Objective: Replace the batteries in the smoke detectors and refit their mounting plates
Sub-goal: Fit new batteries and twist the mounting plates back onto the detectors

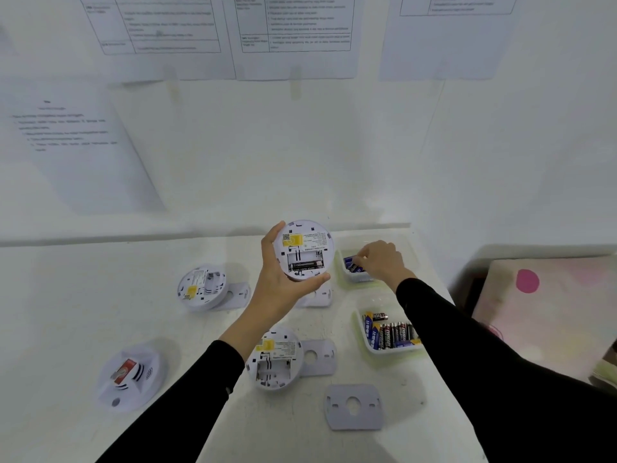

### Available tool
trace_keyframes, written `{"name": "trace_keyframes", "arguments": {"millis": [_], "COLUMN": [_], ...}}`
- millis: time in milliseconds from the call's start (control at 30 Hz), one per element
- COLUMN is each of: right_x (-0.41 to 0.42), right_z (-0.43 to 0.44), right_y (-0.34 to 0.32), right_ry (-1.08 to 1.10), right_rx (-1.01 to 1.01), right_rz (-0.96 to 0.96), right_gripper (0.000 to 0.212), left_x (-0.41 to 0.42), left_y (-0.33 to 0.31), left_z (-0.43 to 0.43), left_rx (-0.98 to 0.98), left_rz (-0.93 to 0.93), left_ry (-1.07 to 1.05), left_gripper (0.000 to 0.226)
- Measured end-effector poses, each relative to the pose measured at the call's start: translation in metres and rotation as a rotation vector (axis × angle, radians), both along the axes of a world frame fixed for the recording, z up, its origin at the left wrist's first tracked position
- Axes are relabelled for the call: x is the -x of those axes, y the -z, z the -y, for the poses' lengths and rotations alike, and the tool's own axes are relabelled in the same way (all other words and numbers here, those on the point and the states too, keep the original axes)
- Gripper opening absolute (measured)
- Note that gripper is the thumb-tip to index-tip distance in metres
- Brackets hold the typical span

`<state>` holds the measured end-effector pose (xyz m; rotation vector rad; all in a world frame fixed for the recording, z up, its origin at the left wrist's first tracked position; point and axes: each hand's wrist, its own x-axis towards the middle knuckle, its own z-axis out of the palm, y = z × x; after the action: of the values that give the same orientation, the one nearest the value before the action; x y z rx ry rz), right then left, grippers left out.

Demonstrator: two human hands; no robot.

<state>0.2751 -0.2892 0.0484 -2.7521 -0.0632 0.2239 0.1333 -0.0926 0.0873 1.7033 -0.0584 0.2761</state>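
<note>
**Desk:** Where was the unit?

**Op:** Raised off the bench [100, 295], back turned to me. My left hand [280, 289] had the smoke detector [303, 250] by the rim, a firm grip with the digits curled round both edges. Bay open, one black cell [305, 265] in the near slot, the far slot bare.

**Desk:** Right side?

**Op:** My right hand [380, 262] was down in the far tray [359, 279], fingertips pinched on a blue battery [350, 262]. I couldn't tell whether the battery had left the pile.

**Desk:** How did you mean to do it well?

**Op:** Take one cell only, clear of its neighbours. Read the polarity marks in the bay first. Flat end to the spring, I judged, then press until flush. Hold the left grip level so the seated cell wouldn't tip out.

**Desk:** Anything legible?

**Op:**
- Black cell: looked like "SUPER HEAVY DUTY", very small.
- Near tray [392, 351]: black-and-red cells marked "EVEREADY", partly hidden, and blue-and-yellow ones with characters I couldn't read.
- Detector: a yellow sticker [293, 239] with a QR-type code, fine print too small to read.
- Wall sheets [293, 25]: blurred, nothing readable.
</note>
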Motion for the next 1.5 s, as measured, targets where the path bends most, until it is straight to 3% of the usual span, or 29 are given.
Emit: {"name": "trace_keyframes", "arguments": {"millis": [67, 133, 267, 333, 467, 533, 667, 833, 933, 1033, 1100, 1233, 1300, 1400, 1500], "right_x": [0.001, 0.012, 0.054, 0.076, 0.099, 0.098, 0.094, 0.088, 0.078, 0.074, 0.078, 0.090, 0.092, 0.097, 0.102], "right_z": [0.001, 0.001, -0.011, -0.019, -0.035, -0.040, -0.046, -0.049, -0.046, -0.042, -0.039, -0.028, -0.024, -0.023, -0.024], "right_y": [0.003, -0.002, -0.041, -0.063, -0.071, -0.068, -0.071, -0.069, -0.063, -0.057, -0.061, -0.071, -0.066, -0.058, -0.051], "right_ry": [0.002, 0.058, 0.135, 0.018, -0.420, -0.537, -0.676, -0.758, -0.763, -0.766, -0.648, -0.161, -0.030, 0.055, 0.072], "right_rx": [-0.124, -0.417, -0.858, -0.944, -0.725, -0.590, -0.416, -0.295, -0.237, -0.180, -0.330, -1.032, -1.341, -1.530, -1.611], "right_rz": [0.011, 0.040, 0.478, 0.606, 0.707, 0.824, 1.024, 1.078, 1.065, 0.998, 0.801, -0.054, -0.397, -0.521, -0.532], "right_gripper": [0.015, 0.015, 0.012, 0.012, 0.015, 0.019, 0.016, 0.004, 0.010, 0.020, 0.024, 0.038, 0.040, 0.036, 0.036], "left_x": [0.000, -0.001, -0.002, -0.003, -0.003, -0.003, -0.001, -0.002, -0.003, -0.003, -0.002, 0.001, 0.002, -0.002, 0.000], "left_y": [0.001, 0.004, 0.009, 0.013, 0.015, 0.015, 0.012, 0.010, 0.011, 0.013, 0.012, 0.004, 0.002, 0.000, 0.001], "left_z": [-0.002, -0.005, -0.007, -0.005, -0.002, 0.000, 0.002, 0.000, 0.002, 0.001, -0.002, -0.006, -0.010, -0.019, -0.023], "left_rx": [0.002, 0.004, -0.007, -0.022, -0.056, -0.087, -0.117, -0.099, -0.098, -0.088, -0.044, 0.059, 0.187, 0.572, 0.631], "left_rz": [-0.004, -0.014, -0.031, -0.039, -0.061, -0.059, -0.047, -0.044, -0.061, -0.070, -0.068, -0.140, -0.231, -0.376, -0.360], "left_ry": [-0.006, -0.012, -0.015, -0.014, 0.006, 0.012, 0.007, 0.015, 0.024, 0.041, 0.054, 0.143, 0.183, 0.248, 0.311], "left_gripper": [0.102, 0.102, 0.102, 0.103, 0.106, 0.106, 0.105, 0.106, 0.106, 0.107, 0.106, 0.104, 0.093, 0.066, 0.058]}}
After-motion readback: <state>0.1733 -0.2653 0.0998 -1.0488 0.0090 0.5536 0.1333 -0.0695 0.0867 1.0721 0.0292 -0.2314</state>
